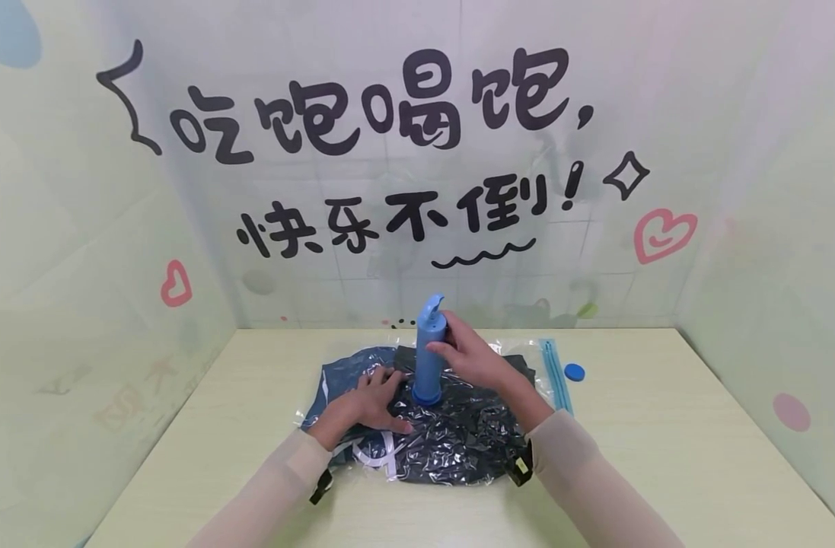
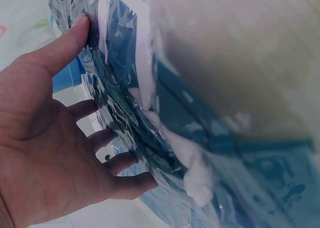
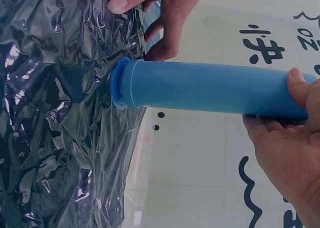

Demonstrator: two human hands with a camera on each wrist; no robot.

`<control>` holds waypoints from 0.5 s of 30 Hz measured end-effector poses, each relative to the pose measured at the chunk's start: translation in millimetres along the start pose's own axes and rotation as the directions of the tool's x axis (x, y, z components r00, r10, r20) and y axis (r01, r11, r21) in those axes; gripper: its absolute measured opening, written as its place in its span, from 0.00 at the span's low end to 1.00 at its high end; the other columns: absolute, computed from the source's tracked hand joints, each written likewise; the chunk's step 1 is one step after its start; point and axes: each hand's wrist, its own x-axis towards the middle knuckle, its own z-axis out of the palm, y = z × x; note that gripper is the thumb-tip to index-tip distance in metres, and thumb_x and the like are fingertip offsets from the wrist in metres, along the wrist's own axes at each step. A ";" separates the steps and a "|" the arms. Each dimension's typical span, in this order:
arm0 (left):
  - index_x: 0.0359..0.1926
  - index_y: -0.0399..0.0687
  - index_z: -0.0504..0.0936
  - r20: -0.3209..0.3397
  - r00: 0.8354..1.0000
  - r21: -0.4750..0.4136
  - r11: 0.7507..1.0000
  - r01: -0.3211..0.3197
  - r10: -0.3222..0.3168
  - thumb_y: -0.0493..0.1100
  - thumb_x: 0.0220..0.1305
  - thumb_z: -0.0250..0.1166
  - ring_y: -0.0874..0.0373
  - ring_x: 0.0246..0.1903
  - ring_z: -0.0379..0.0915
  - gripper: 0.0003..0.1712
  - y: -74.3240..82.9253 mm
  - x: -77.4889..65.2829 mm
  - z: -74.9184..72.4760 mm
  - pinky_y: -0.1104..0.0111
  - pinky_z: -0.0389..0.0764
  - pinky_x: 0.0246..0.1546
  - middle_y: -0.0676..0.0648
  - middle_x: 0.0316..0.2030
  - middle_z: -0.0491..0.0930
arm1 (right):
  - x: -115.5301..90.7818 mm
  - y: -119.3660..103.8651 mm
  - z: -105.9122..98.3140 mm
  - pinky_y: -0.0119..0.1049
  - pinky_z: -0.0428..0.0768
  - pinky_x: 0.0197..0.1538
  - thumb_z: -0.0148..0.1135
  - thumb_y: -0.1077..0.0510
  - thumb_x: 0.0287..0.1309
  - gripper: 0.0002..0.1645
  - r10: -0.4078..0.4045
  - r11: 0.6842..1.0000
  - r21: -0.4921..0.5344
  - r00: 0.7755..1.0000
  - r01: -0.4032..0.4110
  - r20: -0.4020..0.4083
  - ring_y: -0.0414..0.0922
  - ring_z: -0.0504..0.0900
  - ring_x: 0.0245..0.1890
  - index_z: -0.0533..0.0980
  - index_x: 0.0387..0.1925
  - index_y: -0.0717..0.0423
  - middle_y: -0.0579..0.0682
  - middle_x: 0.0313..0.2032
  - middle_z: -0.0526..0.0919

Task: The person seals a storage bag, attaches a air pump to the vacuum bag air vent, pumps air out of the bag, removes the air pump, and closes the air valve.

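Note:
A clear vacuum storage bag (image 1: pixel 458 449) lies on the table, its film wrinkled tightly over dark folded clothes and a blue garment (image 1: pixel 348 373) at the left. On top of it stands a blue hand pump (image 1: pixel 428 365), upright, its base seated at the bag's round blue valve (image 3: pixel 119 82). My right hand (image 1: pixel 477 356) grips the pump's barrel near the top, fingers and thumb wrapped round it. Just left of the pump, my left hand (image 1: pixel 372 403) rests on the bag with fingers spread. In the left wrist view its fingertips (image 2: pixel 145 184) touch the wrinkled film.
A small round blue cap (image 1: pixel 575 372) lies on the table right of the bag, close to the bag's blue zip strip (image 1: pixel 557 377). The pale wooden table (image 1: pixel 664 457) meets a printed backdrop (image 1: pixel 417 297) behind, with more printed sheeting at both sides.

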 end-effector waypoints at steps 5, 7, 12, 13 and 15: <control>0.77 0.51 0.59 0.008 1.000 0.012 1.000 0.003 -0.003 0.64 0.57 0.74 0.29 0.70 0.49 0.54 0.3 -1.1 -0.5 0.35 0.62 0.62 0.36 0.72 0.54 | -1.6 0.3 3.5 0.54 0.67 0.66 0.55 0.62 0.76 0.33 0.020 1.000 0.001 1.000 -0.020 -0.015 0.61 0.66 0.69 0.54 0.73 0.66 0.65 0.67 0.67; 0.77 0.50 0.59 0.009 1.000 0.013 1.000 0.007 -0.007 0.64 0.57 0.74 0.29 0.70 0.49 0.55 0.4 -1.0 -0.5 0.35 0.61 0.62 0.36 0.72 0.54 | -2.8 1.8 6.9 0.56 0.67 0.66 0.60 0.58 0.73 0.40 0.045 0.999 -0.012 0.998 -0.046 -0.044 0.62 0.65 0.69 0.52 0.75 0.64 0.65 0.69 0.65; 0.77 0.50 0.59 0.005 1.000 0.009 1.000 0.007 -0.007 0.63 0.58 0.74 0.29 0.70 0.49 0.54 1.4 -1.2 -1.5 0.34 0.61 0.62 0.36 0.72 0.54 | -4.0 3.1 16.9 0.57 0.71 0.62 0.72 0.49 0.63 0.54 0.102 0.994 -0.025 0.974 -0.109 -0.204 0.64 0.68 0.67 0.50 0.77 0.58 0.64 0.69 0.65; 0.77 0.50 0.60 0.004 1.000 0.009 1.000 0.007 -0.007 0.63 0.57 0.75 0.29 0.70 0.49 0.54 1.6 -1.5 -1.7 0.34 0.61 0.62 0.36 0.72 0.54 | -3.4 2.5 18.7 0.58 0.72 0.61 0.74 0.48 0.62 0.54 0.102 0.994 -0.022 0.965 -0.111 -0.241 0.64 0.69 0.66 0.52 0.77 0.58 0.64 0.69 0.66; 0.77 0.50 0.60 0.005 1.000 0.011 1.000 0.008 -0.008 0.63 0.57 0.75 0.29 0.69 0.49 0.54 1.9 -1.6 -2.1 0.34 0.61 0.62 0.36 0.72 0.54 | -2.0 1.1 21.7 0.58 0.75 0.59 0.76 0.47 0.59 0.53 0.099 0.993 -0.024 0.945 -0.112 -0.310 0.64 0.73 0.63 0.55 0.75 0.57 0.63 0.66 0.69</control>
